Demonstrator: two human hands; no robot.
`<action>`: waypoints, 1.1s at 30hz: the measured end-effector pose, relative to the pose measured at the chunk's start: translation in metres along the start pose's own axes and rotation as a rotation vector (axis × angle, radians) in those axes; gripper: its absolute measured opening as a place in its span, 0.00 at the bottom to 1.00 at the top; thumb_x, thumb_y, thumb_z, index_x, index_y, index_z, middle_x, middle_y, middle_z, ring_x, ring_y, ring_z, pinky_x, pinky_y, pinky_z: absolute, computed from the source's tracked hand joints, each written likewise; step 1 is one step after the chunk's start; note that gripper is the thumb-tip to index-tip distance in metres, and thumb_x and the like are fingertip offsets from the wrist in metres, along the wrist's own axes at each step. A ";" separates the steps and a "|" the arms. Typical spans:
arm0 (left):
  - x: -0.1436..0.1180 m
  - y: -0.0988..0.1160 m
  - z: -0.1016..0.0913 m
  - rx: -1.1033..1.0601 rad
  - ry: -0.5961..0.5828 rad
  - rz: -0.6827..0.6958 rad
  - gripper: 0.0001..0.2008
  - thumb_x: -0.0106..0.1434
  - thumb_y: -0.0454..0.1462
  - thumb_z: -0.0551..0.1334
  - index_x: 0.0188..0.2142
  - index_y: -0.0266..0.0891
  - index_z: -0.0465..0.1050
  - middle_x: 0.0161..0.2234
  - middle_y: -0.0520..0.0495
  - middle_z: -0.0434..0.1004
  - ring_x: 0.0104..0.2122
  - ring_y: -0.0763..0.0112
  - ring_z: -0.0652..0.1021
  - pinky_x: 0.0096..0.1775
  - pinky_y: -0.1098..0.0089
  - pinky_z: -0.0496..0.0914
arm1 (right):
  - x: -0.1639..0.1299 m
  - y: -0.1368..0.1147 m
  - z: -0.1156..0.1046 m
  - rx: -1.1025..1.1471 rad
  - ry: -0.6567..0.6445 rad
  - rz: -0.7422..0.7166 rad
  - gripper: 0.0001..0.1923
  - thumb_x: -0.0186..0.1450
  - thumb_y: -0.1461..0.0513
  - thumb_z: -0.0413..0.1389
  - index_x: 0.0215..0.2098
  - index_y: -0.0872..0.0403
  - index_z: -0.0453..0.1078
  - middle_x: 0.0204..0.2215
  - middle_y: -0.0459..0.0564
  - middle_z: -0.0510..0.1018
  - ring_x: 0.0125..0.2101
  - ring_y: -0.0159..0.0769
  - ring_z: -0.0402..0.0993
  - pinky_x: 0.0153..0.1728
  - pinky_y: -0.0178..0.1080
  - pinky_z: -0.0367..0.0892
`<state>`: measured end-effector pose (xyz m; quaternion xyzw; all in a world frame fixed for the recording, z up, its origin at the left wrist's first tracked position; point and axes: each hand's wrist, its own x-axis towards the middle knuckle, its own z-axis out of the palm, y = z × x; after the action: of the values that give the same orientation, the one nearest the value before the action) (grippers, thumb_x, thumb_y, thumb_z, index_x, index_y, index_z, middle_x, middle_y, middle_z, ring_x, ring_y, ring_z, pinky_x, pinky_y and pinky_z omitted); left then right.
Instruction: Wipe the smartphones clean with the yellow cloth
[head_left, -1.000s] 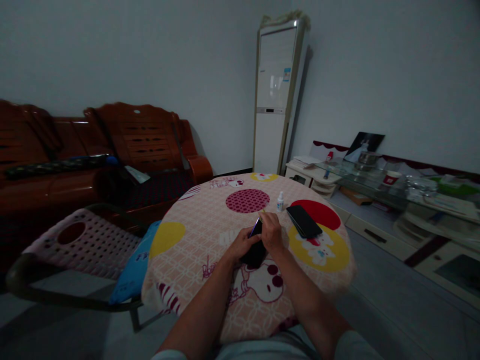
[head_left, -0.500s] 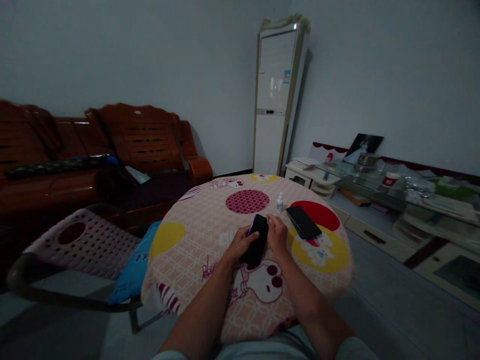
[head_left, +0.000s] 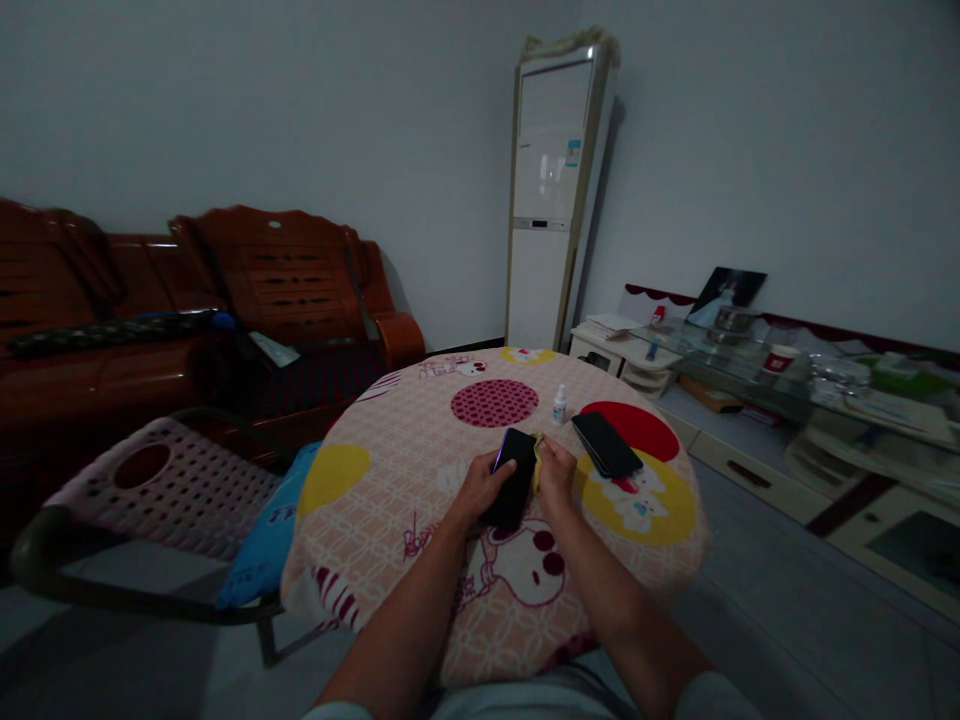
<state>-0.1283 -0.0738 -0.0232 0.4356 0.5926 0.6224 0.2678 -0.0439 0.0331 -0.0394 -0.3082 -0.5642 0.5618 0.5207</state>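
Observation:
My left hand grips a black phone by its left side, tilted up off the round table's patterned cloth. Against the phone's right edge, my right hand pinches a small yellow cloth. A second black phone lies flat on the cloth just right of my right hand. Beyond both hands stands a small white bottle.
A pink plastic chair with a blue cushion stands left of the table. Behind it runs a red-brown wooden sofa. A tall white air conditioner fills the corner. A low cluttered glass-topped cabinet lines the right wall.
My right hand has come off the top of the phone and down to its right edge. More of the phone's dark screen shows; my left hand has kept its grip.

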 end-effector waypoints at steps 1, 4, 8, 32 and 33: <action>0.000 0.000 0.000 0.010 0.016 0.009 0.18 0.57 0.48 0.62 0.33 0.33 0.74 0.25 0.51 0.70 0.25 0.72 0.68 0.28 0.73 0.62 | -0.001 0.000 0.001 -0.010 -0.011 -0.007 0.21 0.58 0.55 0.50 0.40 0.60 0.77 0.34 0.52 0.81 0.33 0.39 0.75 0.38 0.38 0.69; 0.001 0.000 0.000 0.054 0.076 0.044 0.18 0.57 0.48 0.61 0.31 0.32 0.74 0.24 0.50 0.70 0.25 0.71 0.68 0.28 0.73 0.61 | -0.003 0.000 0.001 -0.069 -0.040 -0.061 0.21 0.59 0.55 0.50 0.41 0.61 0.77 0.33 0.53 0.81 0.33 0.39 0.74 0.38 0.38 0.69; 0.001 0.002 0.000 0.097 0.157 0.074 0.18 0.57 0.48 0.61 0.28 0.33 0.74 0.23 0.51 0.69 0.25 0.72 0.67 0.27 0.73 0.61 | -0.008 -0.002 0.002 -0.134 -0.082 -0.115 0.22 0.61 0.56 0.48 0.44 0.60 0.76 0.35 0.53 0.81 0.34 0.40 0.74 0.38 0.38 0.69; 0.006 -0.002 0.000 -0.028 0.253 0.024 0.19 0.55 0.48 0.62 0.33 0.33 0.76 0.27 0.48 0.74 0.28 0.68 0.72 0.30 0.72 0.65 | -0.015 -0.019 -0.002 -0.347 -0.204 -0.238 0.19 0.62 0.60 0.47 0.42 0.56 0.77 0.37 0.52 0.82 0.37 0.41 0.75 0.39 0.38 0.68; 0.007 -0.003 -0.003 -0.044 0.302 0.021 0.19 0.54 0.49 0.62 0.32 0.33 0.75 0.27 0.49 0.74 0.28 0.68 0.72 0.29 0.73 0.65 | -0.019 -0.020 0.000 -0.356 -0.243 -0.257 0.18 0.63 0.60 0.47 0.40 0.55 0.78 0.34 0.51 0.82 0.35 0.40 0.75 0.38 0.37 0.68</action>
<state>-0.1344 -0.0688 -0.0241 0.3371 0.6078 0.6965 0.1785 -0.0338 0.0124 -0.0248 -0.2511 -0.7471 0.4158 0.4537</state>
